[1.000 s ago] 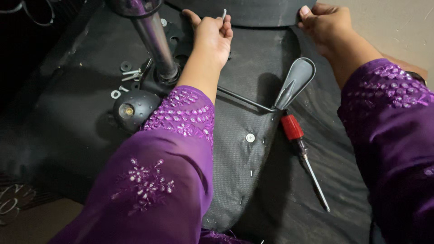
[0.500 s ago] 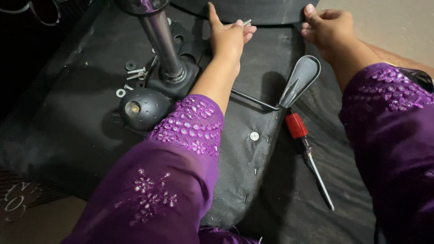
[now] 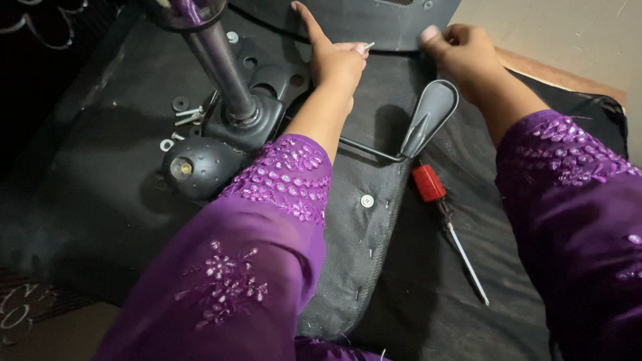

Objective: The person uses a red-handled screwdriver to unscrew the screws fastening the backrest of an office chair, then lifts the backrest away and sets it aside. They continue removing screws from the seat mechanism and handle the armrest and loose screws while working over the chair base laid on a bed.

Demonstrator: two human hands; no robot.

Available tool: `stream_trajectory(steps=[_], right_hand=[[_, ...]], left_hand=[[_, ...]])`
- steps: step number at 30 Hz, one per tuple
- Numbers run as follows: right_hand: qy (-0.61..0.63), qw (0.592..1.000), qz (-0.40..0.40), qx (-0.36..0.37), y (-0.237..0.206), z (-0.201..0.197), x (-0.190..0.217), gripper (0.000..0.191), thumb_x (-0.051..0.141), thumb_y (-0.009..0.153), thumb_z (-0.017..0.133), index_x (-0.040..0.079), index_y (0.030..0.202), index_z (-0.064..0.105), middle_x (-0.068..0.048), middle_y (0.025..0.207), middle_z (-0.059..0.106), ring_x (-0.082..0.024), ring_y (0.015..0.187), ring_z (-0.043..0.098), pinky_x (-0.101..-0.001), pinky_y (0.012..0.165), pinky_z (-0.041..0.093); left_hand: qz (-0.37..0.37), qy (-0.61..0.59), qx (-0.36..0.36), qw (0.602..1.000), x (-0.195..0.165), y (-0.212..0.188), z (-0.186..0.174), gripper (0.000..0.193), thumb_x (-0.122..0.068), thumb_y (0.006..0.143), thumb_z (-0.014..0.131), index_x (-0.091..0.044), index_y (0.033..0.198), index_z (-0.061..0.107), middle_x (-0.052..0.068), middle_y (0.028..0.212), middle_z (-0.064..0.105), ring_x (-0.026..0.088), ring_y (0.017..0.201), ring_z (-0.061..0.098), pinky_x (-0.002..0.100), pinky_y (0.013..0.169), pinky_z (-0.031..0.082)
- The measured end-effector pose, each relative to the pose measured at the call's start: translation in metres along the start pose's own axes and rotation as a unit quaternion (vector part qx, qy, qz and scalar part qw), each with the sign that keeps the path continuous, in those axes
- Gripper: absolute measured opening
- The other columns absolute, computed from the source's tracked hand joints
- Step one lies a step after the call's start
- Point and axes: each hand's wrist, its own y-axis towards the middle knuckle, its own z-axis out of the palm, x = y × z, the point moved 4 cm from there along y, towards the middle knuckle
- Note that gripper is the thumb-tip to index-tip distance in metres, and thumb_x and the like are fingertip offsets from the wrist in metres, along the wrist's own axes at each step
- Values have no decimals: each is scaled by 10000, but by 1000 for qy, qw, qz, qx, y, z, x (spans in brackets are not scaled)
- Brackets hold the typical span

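On black cloth (image 3: 100,220) over beige floor (image 3: 568,40): upturned chair seat (image 3: 354,220), left hand (image 3: 338,63) pinching a small screw (image 3: 368,46), right hand (image 3: 461,50) curled closed.

Both arms, in purple embroidered sleeves, reach to the far edge of an upturned black chair seat (image 3: 361,234). The left hand (image 3: 334,63) pinches a small pale pin between fingers, index finger stretched toward the dark backrest panel (image 3: 374,23). The right hand (image 3: 461,53) is curled at that panel's edge. Between the forearms lies a grey paddle lever (image 3: 428,117), with a red-handled screwdriver (image 3: 445,224) just below it. Loose bolts and washers (image 3: 182,120) lie beside the chair's metal column (image 3: 221,63).
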Motion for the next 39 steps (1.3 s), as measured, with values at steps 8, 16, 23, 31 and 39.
stream_trajectory(steps=[8, 16, 23, 31, 39], right_hand=[[17, 1000, -7, 11, -5, 9, 2, 434, 201, 799, 893, 30, 1119, 654, -40, 972, 688, -133, 830, 674, -284, 709, 555], [63, 998, -1, 31, -3, 11, 11, 341, 106, 788, 867, 44, 1075, 692, -28, 953, 720, -139, 853, 701, -292, 746, 573], [-51, 987, -150, -14, 2, 8, 38, 360, 34, 790, 879, 8, 1116, 728, -67, 1066, 756, -169, 951, 716, -297, 845, 566], [-78, 996, -49, 1, 8, 4, 33, 262, 61, 859, 818, 17, 1102, 731, -60, 937, 707, -170, 801, 650, -317, 682, 512], [249, 967, -25, 56, 8, -17, 15, 239, -66, 896, 761, -29, 1097, 636, -87, 921, 683, -193, 810, 690, -274, 684, 558]], left_hand=[[-27, -52, -33, 998, 9, 6, 9, 1229, 51, 830, 683, -465, 1586, -138, 115, 988, 787, 146, 749, 676, 304, 741, 586], [16, -33, -128, 991, -7, -3, 4, 1239, 31, 720, 785, -423, 1612, 56, 88, 1153, 695, 137, 790, 681, 324, 737, 567], [-19, -119, -80, 990, -24, -6, 1, 1084, 46, 769, 730, -308, 1627, 169, 183, 935, 720, 168, 642, 622, 340, 568, 521], [-36, -37, -74, 996, -19, 7, 2, 1090, 101, 767, 737, -274, 1610, 157, 193, 982, 766, 213, 708, 750, 331, 611, 632], [-45, -27, -57, 997, -18, 5, 2, 1134, 173, 753, 682, -334, 1581, 97, 127, 912, 734, 195, 669, 754, 294, 592, 666]])
